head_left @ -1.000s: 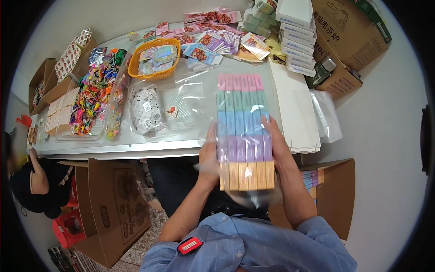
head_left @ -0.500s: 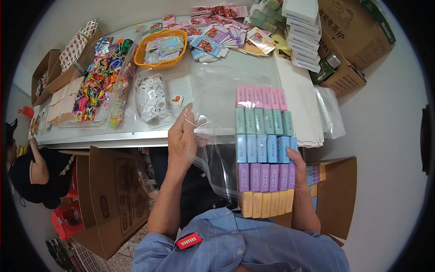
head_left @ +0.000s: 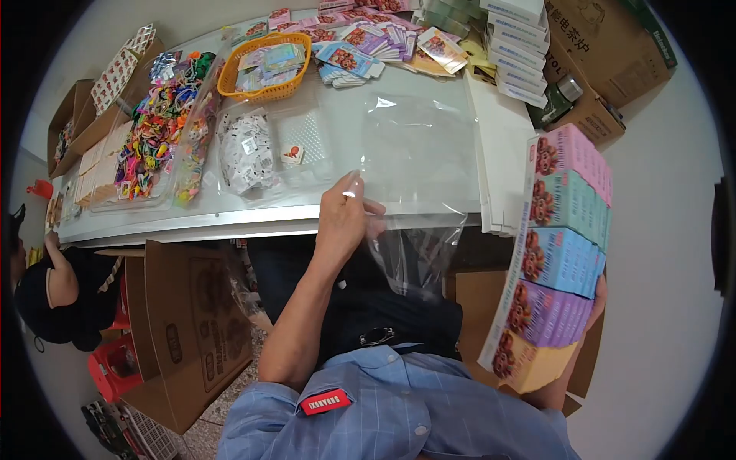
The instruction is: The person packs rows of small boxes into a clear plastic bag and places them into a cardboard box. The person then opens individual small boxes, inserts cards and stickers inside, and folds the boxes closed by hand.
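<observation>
On the right, my right hand [head_left: 599, 301] grips a block of small coloured boxes [head_left: 558, 249] from its outer side; most of the hand is hidden behind them. The boxes stand in pink, green, blue, purple and yellow rows, tilted, with printed pictures facing left and a pale tray edge along that side. At the table's front edge, my left hand [head_left: 342, 218] is closed on a clear plastic bag [head_left: 418, 249]. The bag hangs over the edge, with part of it spread on the table, apart from the boxes.
An orange basket [head_left: 225, 80] of packets, a tub of colourful trinkets [head_left: 157, 142] and a bag of white pieces [head_left: 248, 153] lie on the table [head_left: 330, 115]. White boxes [head_left: 515, 46] stack at the back right. Open cartons [head_left: 184, 330] stand below. Another person [head_left: 65, 291] is at far left.
The block of boxes has swung right, away from the bag, and turned so its pictured side shows. My left hand has moved slightly right and down with the bag.
</observation>
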`<control>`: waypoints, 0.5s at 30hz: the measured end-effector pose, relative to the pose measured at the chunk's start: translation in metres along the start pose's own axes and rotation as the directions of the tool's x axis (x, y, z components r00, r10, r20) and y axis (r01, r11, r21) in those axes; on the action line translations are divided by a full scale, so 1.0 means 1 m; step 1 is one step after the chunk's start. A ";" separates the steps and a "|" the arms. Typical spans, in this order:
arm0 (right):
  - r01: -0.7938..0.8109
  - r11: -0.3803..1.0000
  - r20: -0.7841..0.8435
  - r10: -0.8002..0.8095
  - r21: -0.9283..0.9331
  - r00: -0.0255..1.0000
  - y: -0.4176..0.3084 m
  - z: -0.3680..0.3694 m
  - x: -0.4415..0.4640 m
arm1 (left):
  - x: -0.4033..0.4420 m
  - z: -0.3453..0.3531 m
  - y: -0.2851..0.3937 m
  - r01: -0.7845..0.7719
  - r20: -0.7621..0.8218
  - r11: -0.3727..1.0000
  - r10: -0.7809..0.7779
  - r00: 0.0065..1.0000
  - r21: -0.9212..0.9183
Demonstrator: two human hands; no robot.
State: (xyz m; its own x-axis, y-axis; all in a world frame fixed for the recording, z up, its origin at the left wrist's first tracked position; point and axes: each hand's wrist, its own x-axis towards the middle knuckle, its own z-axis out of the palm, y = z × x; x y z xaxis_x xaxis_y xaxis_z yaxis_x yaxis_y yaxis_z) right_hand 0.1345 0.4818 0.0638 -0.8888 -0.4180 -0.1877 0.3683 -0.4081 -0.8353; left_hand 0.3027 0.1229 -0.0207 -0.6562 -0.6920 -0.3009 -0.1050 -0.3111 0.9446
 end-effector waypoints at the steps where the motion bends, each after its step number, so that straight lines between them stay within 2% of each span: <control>1: 0.001 1.000 0.062 -0.001 0.009 0.998 0.002 0.009 -0.005 | -0.001 0.005 -0.001 0.010 0.005 1.000 -0.010 1.000 0.003; 2: 0.003 1.000 0.124 -0.005 0.019 0.992 0.006 0.014 -0.008 | -0.002 0.011 0.000 -0.038 -0.007 0.991 0.039 0.999 0.128; 3: -0.013 0.996 0.120 0.003 0.087 0.993 0.010 0.014 -0.008 | -0.002 0.014 0.001 -0.087 -0.012 0.964 0.093 0.996 0.249; 4: -0.012 0.996 0.116 0.002 0.086 0.993 0.012 0.006 -0.009 | 0.000 0.016 0.001 -0.086 -0.009 0.965 0.091 0.996 0.249; 5: -0.036 0.999 0.122 0.032 0.030 0.992 0.013 -0.005 -0.010 | 0.004 0.018 0.001 -0.223 -0.007 0.777 0.281 0.960 0.588; 6: -0.060 0.998 0.128 0.062 -0.026 0.990 0.015 -0.012 -0.010 | 0.005 0.019 0.002 -0.291 0.064 0.458 0.448 0.892 0.840; 7: -0.064 0.997 0.132 0.057 0.050 0.990 0.023 -0.005 -0.009 | 0.003 0.020 0.005 -0.293 0.066 0.457 0.449 0.891 0.840; 8: -0.060 0.997 0.132 0.053 0.053 0.990 0.030 -0.027 -0.004 | 0.002 0.019 0.009 -0.321 0.096 0.386 0.500 0.860 0.865; 9: -0.051 0.998 0.241 0.041 0.039 0.970 0.036 -0.031 0.002 | 0.001 0.019 0.012 -0.344 0.129 0.310 0.547 0.827 0.886; 10: -0.043 0.999 0.346 0.032 0.026 0.938 0.040 -0.034 0.005 | 0.002 0.018 0.011 -0.345 0.132 0.306 0.548 0.826 0.887; 11: -0.133 0.986 0.166 0.116 0.096 0.979 0.043 -0.038 -0.001 | 0.005 0.018 0.009 -0.455 0.233 0.197 0.649 0.725 0.868; 12: -0.133 0.986 0.169 0.115 0.099 0.979 0.047 -0.033 -0.001 | 0.008 0.017 0.010 -0.547 0.328 0.076 0.728 0.602 0.834; 13: -0.114 0.990 0.120 0.104 0.081 0.987 0.049 -0.031 -0.001 | 0.012 0.017 0.011 -0.545 0.328 0.073 0.729 0.601 0.835; 14: -0.098 0.993 0.067 0.094 0.058 0.993 0.050 -0.028 -0.001 | 0.015 0.018 0.014 -0.636 0.493 -0.097 0.724 0.482 0.766; 15: -0.135 0.985 0.142 0.120 0.105 0.983 0.049 -0.019 -0.001 | 0.019 0.019 0.014 -0.702 0.640 -0.263 0.685 0.348 0.662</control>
State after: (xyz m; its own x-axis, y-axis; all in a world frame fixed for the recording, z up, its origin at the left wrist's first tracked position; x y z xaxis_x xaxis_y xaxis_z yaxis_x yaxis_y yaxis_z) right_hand 0.1482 0.4778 0.0132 -0.7906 -0.5747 -0.2114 0.5119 -0.4307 -0.7433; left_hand 0.2748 0.1179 -0.0105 -0.7785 -0.0369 0.6266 -0.0070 0.9987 0.0501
